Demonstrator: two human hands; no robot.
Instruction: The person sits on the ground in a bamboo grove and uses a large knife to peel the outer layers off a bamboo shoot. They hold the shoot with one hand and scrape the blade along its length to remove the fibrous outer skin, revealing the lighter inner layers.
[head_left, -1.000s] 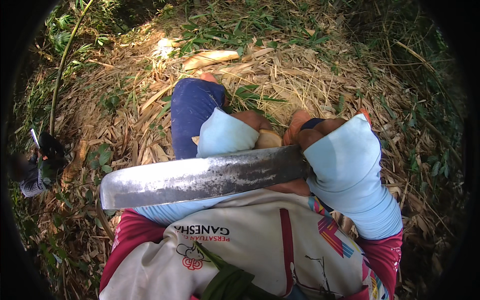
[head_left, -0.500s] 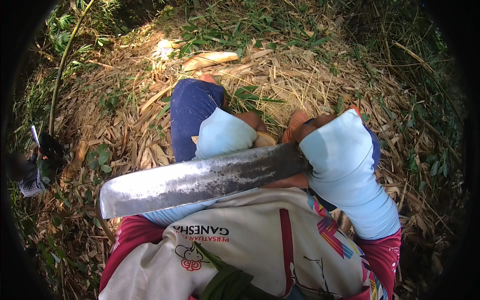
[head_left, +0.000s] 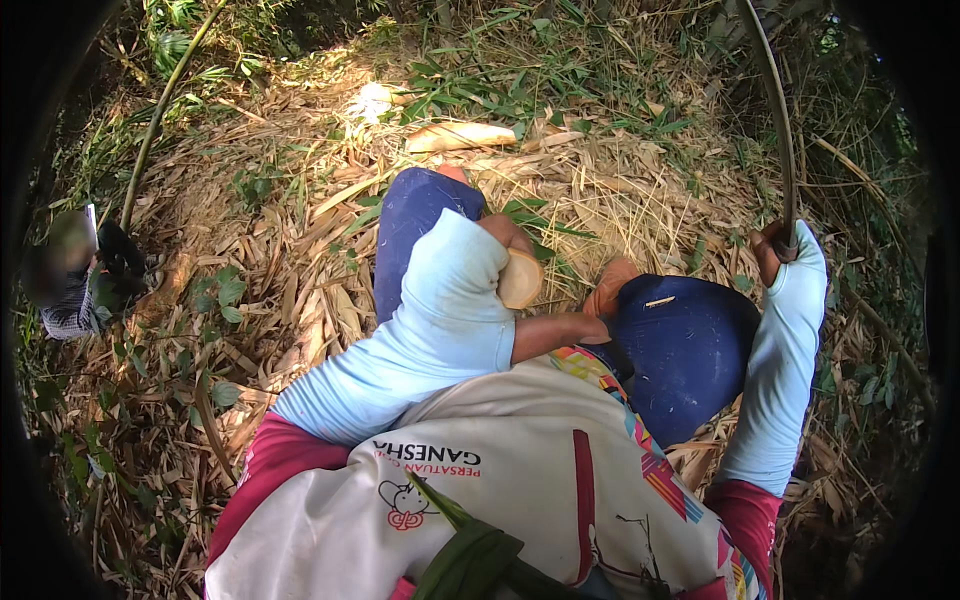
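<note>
Raised up at the right, my right hand [head_left: 769, 252] is closed round the handle of a machete [head_left: 770, 100], whose long blade stands nearly upright and shows almost edge-on. Between my legs, my left hand [head_left: 508, 232] is closed on what looks like a bamboo shoot [head_left: 521, 279]; its pale, round cut face points toward me, and the rest of it is hidden behind the hand and the light-blue sleeve. The left fingers show only in part. The blade is well apart from the shoot.
My knees in navy trousers [head_left: 685, 350] are bent on either side. Ahead lies a pale, tapering piece [head_left: 460, 137] on dry leaf litter [head_left: 330, 230]. A thin green stem [head_left: 165, 105] rises at left, near another person [head_left: 75, 290] with a flat white-edged object. Brush borders the right.
My right hand has swung the machete from lying across my lap, over the left arm, up and out to the right. The shoot's cut face now shows fully.
</note>
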